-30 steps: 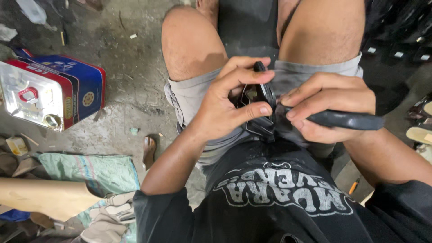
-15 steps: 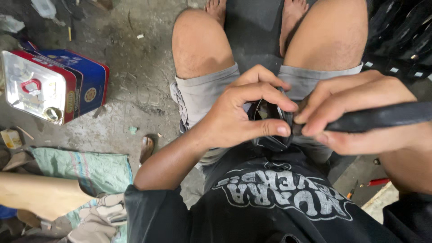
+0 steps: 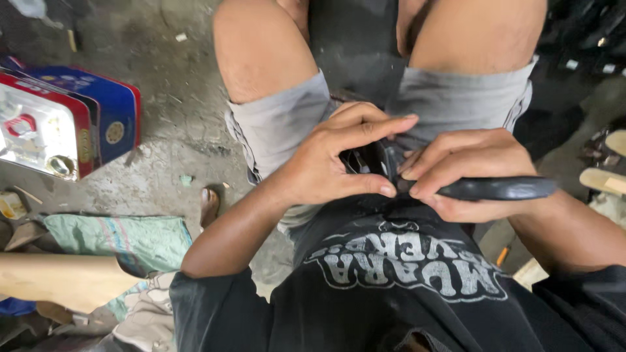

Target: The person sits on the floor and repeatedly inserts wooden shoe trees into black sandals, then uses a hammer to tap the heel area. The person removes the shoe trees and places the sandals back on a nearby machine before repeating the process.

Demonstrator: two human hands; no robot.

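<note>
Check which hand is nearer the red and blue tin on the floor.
Left. The left hand is over the lap, on the tin's side, pinching the black rubber strip. The right hand grips that strip farther from the tin.

My right hand [image 3: 473,173] has dropped the black rubber tube [image 3: 495,189] level, now pointing to three o'clock; my left hand [image 3: 332,163] has stretched its forefinger across.

Stained concrete floor [image 3: 163,150], dim light
</note>
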